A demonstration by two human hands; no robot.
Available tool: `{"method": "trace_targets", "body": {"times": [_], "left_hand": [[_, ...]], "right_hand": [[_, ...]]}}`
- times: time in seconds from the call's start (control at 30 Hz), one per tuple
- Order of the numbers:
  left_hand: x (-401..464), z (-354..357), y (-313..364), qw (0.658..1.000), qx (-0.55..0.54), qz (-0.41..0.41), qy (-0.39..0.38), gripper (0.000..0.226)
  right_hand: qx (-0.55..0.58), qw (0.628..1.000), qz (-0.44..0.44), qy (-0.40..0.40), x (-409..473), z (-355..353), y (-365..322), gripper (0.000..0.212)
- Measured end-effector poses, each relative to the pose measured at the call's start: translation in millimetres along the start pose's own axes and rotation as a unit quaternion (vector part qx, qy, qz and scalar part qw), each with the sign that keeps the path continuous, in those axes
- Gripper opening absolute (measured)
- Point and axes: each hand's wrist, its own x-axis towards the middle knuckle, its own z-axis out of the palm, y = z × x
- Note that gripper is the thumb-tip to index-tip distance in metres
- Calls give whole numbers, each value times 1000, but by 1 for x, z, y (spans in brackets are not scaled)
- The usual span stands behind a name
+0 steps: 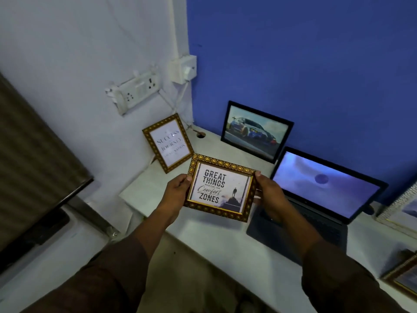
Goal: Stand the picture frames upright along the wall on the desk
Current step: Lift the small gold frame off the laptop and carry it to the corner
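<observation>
sleeves (126, 274) low in view | left hand (174, 193) and right hand (269, 197) pinch short sides of quote frame (222, 188) — long axis across, above desk (203, 236) | white wall (74, 71) lies left — left hand nearer

silver frame (404, 213): cut by right edge | corner frame (404, 279): cut off

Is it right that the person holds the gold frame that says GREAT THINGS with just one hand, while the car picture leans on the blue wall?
Not quite. In the head view, both hands hold the gold frame: the left hand on one side, the right hand on the other. The car picture does lean on the blue wall.
</observation>
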Motion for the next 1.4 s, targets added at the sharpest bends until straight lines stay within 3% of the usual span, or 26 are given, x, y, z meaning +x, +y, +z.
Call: {"method": "trace_targets", "body": {"times": [0.13, 0.27, 0.6, 0.93, 1.07, 1.2, 1.4], "left_hand": [[-4, -17, 2, 992, -94, -77, -29, 45], [2, -31, 6, 968, -167, -163, -89, 71], [33, -31, 18, 938, -216, -217, -159, 89], [88, -11, 22, 940, -253, -209, -96, 73], [102, -3, 6, 932, -262, -237, -76, 78], [117, 5, -9, 927, -261, -257, -78, 84], [162, 6, -24, 928, -247, -270, -76, 85]], "right_hand": [[56, 998, -7, 32, 2, 41, -13, 45], [21, 999, -28, 18, 6, 58, -20, 48], [-23, 998, -61, -9, 34, 57, -43, 47], [-49, 995, -48, -68, 99, 45, -53, 45], [-88, 994, -4, -62, 119, 50, -42, 46], [-110, 988, 57, -96, 141, 50, -29, 72], [-42, 989, 118, -81, 168, 53, -27, 44]]}}
